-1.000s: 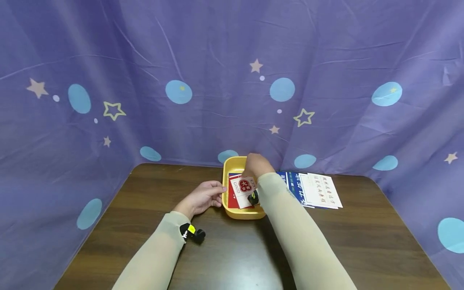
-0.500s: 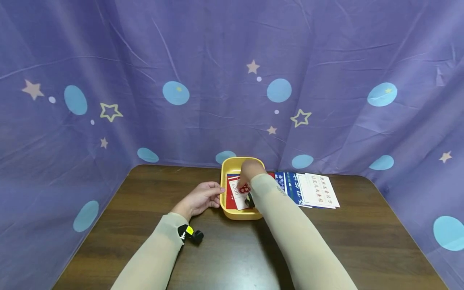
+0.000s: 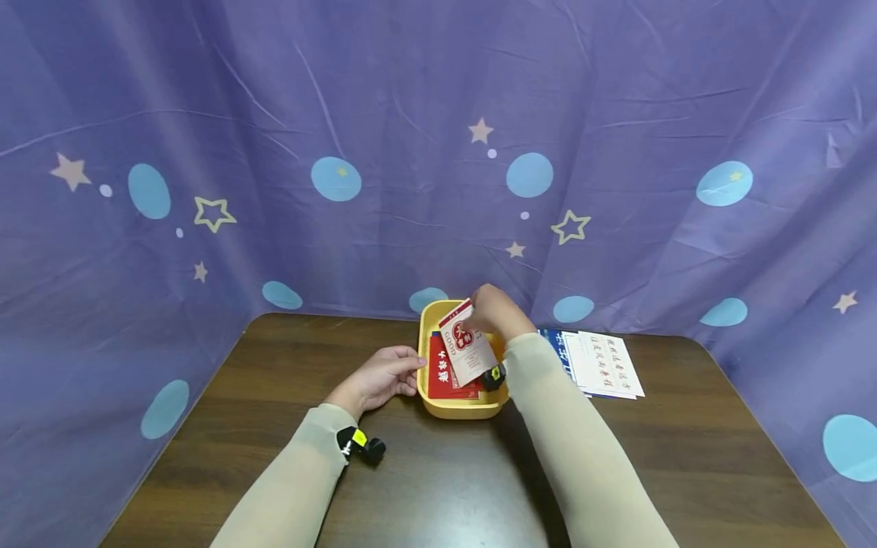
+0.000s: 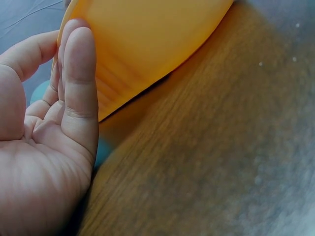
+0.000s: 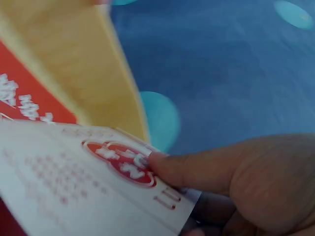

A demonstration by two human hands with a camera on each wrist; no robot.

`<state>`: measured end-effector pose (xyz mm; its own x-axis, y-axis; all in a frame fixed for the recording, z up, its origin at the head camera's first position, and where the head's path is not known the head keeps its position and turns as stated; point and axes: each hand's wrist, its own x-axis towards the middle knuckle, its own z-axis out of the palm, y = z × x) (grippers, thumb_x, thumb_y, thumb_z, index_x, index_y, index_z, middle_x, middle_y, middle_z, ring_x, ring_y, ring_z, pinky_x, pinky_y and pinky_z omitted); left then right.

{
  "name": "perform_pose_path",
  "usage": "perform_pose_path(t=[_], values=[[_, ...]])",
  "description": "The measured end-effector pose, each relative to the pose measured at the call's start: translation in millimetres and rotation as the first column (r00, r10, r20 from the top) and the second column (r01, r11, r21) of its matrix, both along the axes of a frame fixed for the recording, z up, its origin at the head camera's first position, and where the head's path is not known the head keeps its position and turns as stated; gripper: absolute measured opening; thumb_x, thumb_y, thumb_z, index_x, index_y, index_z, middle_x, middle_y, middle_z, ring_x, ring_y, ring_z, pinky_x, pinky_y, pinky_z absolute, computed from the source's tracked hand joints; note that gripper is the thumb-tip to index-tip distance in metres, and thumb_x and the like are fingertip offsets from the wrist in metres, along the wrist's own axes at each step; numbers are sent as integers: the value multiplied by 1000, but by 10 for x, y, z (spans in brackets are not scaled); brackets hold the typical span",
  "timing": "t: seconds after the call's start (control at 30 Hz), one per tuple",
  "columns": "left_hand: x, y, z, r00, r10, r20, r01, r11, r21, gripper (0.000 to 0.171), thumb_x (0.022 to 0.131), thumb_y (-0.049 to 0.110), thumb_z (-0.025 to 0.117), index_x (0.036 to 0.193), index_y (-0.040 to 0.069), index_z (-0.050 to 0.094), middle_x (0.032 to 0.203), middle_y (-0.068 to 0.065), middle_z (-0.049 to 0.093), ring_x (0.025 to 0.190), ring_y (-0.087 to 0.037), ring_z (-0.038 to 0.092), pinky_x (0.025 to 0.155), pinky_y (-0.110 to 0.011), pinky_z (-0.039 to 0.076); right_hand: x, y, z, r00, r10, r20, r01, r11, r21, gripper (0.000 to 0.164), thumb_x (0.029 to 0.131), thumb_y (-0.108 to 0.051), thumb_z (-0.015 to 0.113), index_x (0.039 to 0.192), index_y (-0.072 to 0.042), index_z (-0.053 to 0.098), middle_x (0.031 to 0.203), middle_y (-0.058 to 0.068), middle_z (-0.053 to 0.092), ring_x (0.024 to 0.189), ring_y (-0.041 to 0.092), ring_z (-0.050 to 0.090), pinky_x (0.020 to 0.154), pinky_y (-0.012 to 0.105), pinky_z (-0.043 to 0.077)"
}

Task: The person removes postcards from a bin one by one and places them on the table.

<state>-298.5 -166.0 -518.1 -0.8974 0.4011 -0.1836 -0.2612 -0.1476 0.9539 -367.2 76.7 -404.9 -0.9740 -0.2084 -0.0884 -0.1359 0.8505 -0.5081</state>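
A yellow plastic basket [image 3: 460, 412] stands near the table's back edge. My left hand [image 3: 384, 376] pinches its left rim between thumb and fingers; the left wrist view shows these fingers against the basket's outer wall [image 4: 147, 39]. Over the basket, my right hand [image 3: 495, 310] holds a white card [image 3: 469, 356] with a red emblem and the word GOOD. In the right wrist view the thumb lies on the front of the white card [image 5: 74, 172], with fingers behind it. The card is tilted up. Below it in the basket lies a red card [image 3: 444, 380] with white characters, partly covered.
Right of the basket, several white and blue cards [image 3: 606, 364] lie overlapping on the brown wooden table [image 3: 685, 426]; the right forearm hides part of them. A purple curtain [image 3: 411, 137] with stars and dots hangs directly behind the table.
My right hand has taken hold of the white card and raised it, tilting it up and baring more of the red card beneath. The left hand stays at the basket's rim.
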Motion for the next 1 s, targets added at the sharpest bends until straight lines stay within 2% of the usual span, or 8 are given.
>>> perform_pose_path(t=[0.23,0.33,0.5,0.73,0.87,1.0], values=[[-6,-18,-8,1000,-8,5,8,1000,1,9,103,10,68,95,6,64,68,-2,68,57,-10,65,53,-21,61,66,372,121,1000,11,9,-9,982,-189,28,91,-28,85,100,-2,78,90,12,78,79,24,71,72,36,62],[-2,-17,-1,1000,-10,2,10,1000,3,10,102,10,68,95,6,64,68,-2,67,57,-10,65,53,-21,62,105,524,126,1000,-8,22,13,968,-250,31,94,-32,83,106,-3,79,92,12,79,81,24,72,73,37,62],[-5,8,4,1000,-14,0,14,1000,4,10,102,10,68,93,7,65,68,-2,67,57,-10,65,53,-21,62,169,812,100,999,-49,-11,42,941,-335,34,96,-32,80,110,-1,79,95,15,81,81,24,73,73,35,61],[-13,36,-6,1000,-20,5,20,1000,-12,10,102,11,68,94,6,64,68,-2,68,57,-10,65,53,-21,61,287,1231,113,993,-109,-49,73,881,-467,31,96,-22,81,111,4,77,90,14,79,74,18,69,67,31,61],[-7,20,-6,1000,-6,5,6,1000,-11,10,103,11,68,94,6,63,67,-2,67,57,-10,64,53,-21,61,314,1382,141,989,-146,-38,103,839,-535,38,93,-21,85,119,5,75,97,18,83,70,14,73,62,27,62],[-10,5,-6,1000,-9,-1,9,1000,-17,10,103,10,67,94,7,64,68,-1,67,57,-9,64,53,-21,61,332,1510,152,978,-206,-29,158,826,-541,47,91,-25,88,125,2,72,103,17,84,71,13,73,61,27,61]])
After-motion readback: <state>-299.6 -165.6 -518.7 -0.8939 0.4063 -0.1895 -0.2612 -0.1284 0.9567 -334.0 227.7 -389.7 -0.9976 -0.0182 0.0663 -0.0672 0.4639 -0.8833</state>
